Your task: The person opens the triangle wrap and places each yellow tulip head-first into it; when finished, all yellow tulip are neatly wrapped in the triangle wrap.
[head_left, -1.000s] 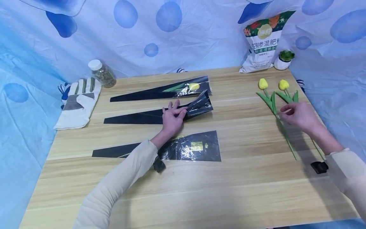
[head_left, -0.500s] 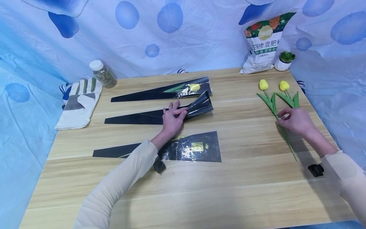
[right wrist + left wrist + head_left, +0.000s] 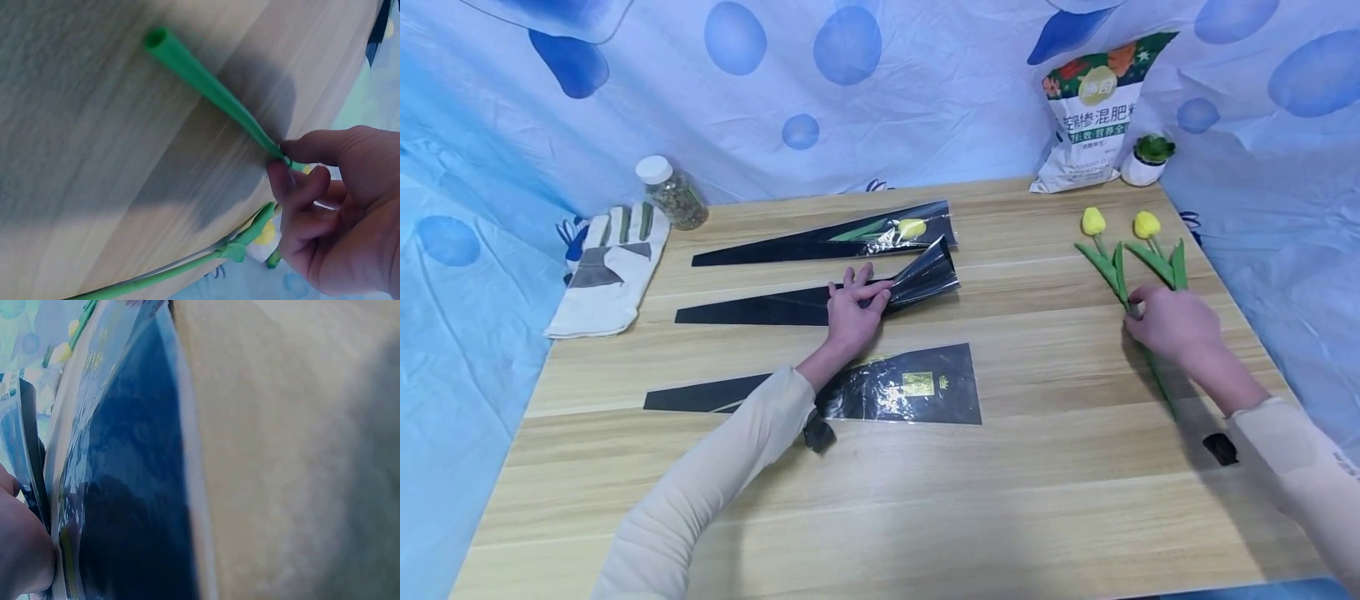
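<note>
My left hand (image 3: 853, 321) pinches the middle black flower sleeve (image 3: 752, 308) near its wide end, which stands flared. At the right my right hand (image 3: 1176, 325) pinches the green stem (image 3: 212, 90) of the left yellow tulip (image 3: 1093, 222) between thumb and fingertip. Beside it lies a second yellow tulip (image 3: 1147, 225), its stem partly hidden behind the hand in the head view. Farther back is another black sleeve (image 3: 760, 247) with a yellow tulip inside. Nearest to me, a flat black sleeve (image 3: 955, 392) with gold print lies partly under my left forearm.
A white and grey work glove (image 3: 598, 283) and a white-capped jar (image 3: 677, 200) sit at the back left. At the back right stand a fertilizer bag (image 3: 1086, 125) and a small potted succulent (image 3: 1142, 162). Blue patterned sheeting (image 3: 925, 92) hangs behind the table (image 3: 925, 517).
My right hand has moved slightly left and toward me, down to the left tulip's stem, and now pinches it. My left hand stays on the middle sleeve.
</note>
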Demonstrator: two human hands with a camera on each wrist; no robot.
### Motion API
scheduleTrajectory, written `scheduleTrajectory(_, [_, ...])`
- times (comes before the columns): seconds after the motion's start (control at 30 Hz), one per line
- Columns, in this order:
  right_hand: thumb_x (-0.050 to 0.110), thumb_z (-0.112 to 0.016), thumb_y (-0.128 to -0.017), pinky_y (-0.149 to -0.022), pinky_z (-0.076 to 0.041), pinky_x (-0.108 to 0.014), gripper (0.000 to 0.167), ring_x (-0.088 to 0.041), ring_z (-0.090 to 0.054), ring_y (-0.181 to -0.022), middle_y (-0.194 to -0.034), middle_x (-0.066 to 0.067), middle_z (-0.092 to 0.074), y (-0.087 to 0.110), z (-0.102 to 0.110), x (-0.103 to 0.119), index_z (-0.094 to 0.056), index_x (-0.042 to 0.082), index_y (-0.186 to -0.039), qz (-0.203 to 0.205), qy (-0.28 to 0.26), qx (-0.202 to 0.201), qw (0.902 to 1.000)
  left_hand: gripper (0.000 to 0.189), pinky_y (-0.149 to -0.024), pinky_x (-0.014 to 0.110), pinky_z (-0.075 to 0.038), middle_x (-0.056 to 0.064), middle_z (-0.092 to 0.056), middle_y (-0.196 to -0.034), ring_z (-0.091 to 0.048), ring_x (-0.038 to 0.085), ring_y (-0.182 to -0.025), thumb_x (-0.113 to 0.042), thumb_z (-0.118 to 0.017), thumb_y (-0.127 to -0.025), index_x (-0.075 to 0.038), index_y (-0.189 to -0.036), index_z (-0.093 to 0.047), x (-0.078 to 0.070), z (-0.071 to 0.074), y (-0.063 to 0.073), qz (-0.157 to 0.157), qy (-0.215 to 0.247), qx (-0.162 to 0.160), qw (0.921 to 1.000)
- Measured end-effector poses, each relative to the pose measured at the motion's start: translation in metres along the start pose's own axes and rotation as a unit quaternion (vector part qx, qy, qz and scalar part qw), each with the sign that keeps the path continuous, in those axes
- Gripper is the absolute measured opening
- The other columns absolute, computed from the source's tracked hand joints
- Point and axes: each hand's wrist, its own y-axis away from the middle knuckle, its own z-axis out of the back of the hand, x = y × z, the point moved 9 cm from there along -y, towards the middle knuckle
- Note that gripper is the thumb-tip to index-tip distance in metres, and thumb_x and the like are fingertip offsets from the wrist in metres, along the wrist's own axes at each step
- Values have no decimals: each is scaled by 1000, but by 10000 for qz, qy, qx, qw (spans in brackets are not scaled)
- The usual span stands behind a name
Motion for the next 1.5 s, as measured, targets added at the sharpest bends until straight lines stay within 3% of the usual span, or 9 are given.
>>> scheduleTrajectory(0.1, [10,-58,-91,-43,-45,-51,28,-44,-61,-67,-86,-33,-63,1,1,7,-62,-9,-111,3,301,-191,9994,17,-119,48,7,16,-52,-144,-24,35,-147,-2,-69,-92,-3,-107,-77,0,0,0,7,25,-5,10000])
scheduleTrajectory(0.23, [8,-54,-90,-41,-42,-51,18,-39,-56,-57,-67,-23,-57,1,3,12,-62,-7,-96,-41,408,-419,9983,17,-119,49,7,16,-52,-144,-24,35,-147,-3,-69,-91,-3,-107,-77,0,0,0,-24,20,-20,10000])
scheduleTrajectory(0.47, [10,-56,-90,-43,-41,-47,14,-36,-53,-59,-68,-20,-55,1,1,6,-61,-3,-89,-332,148,-348,9987,18,-119,50,7,18,-51,-144,-22,36,-147,-3,-69,-91,-2,-107,-77,1,0,0,-58,77,-29,9999])
scheduleTrajectory(0.73, [11,-62,-86,-42,-43,-45,29,-40,-57,-64,-82,-31,-60,2,5,3,-60,-8,-108,-315,-75,-326,9989,17,-119,49,6,17,-52,-143,-24,37,-147,-4,-69,-92,-2,-106,-77,1,0,0,-94,0,-26,10000])
scheduleTrajectory(0.97, [16,-61,-90,-41,-41,-44,32,-40,-56,-62,-74,-26,-60,3,20,8,-58,-7,-112,-356,-508,-625,9961,17,-119,49,6,16,-52,-143,-24,36,-147,-3,-69,-91,-3,-107,-77,2,0,0,-64,-25,-50,10000])
scheduleTrajectory(1.13, [14,-62,-90,-42,-41,-38,28,-34,-62,-60,-74,-24,-66,3,36,19,-60,-5,-110,-239,-1157,-1049,9874,17,-118,51,6,17,-52,-143,-24,38,-147,-3,-69,-92,-2,-107,-77,1,0,0,-82,14,-44,10000])
scheduleTrajectory(1.27, [11,-60,-90,-45,-42,-31,24,-21,-62,-57,-79,-25,-69,3,50,29,-62,-4,-109,-103,-1696,-1412,9753,17,-118,52,5,17,-52,-143,-25,39,-146,-3,-69,-91,-3,-106,-77,0,1,0,-119,-20,-82,9999])
scheduleTrajectory(1.37, [13,-59,-92,-46,-41,-28,25,-8,-56,-55,-76,-16,-69,3,57,34,-64,-2,-111,-152,-2026,-1527,9672,17,-118,53,5,17,-52,-143,-26,39,-146,-3,-69,-91,-3,-106,-77,0,1,0,-138,-38,-91,9999])
scheduleTrajectory(1.5, [19,-61,-95,-47,-40,-27,28,-5,-52,-57,-71,-3,-65,1,60,40,-62,2,-117,-286,-2446,-1446,9583,17,-119,52,5,16,-52,-143,-25,37,-146,-4,-69,-92,-4,-107,-77,1,0,0,-87,-53,-63,9999])
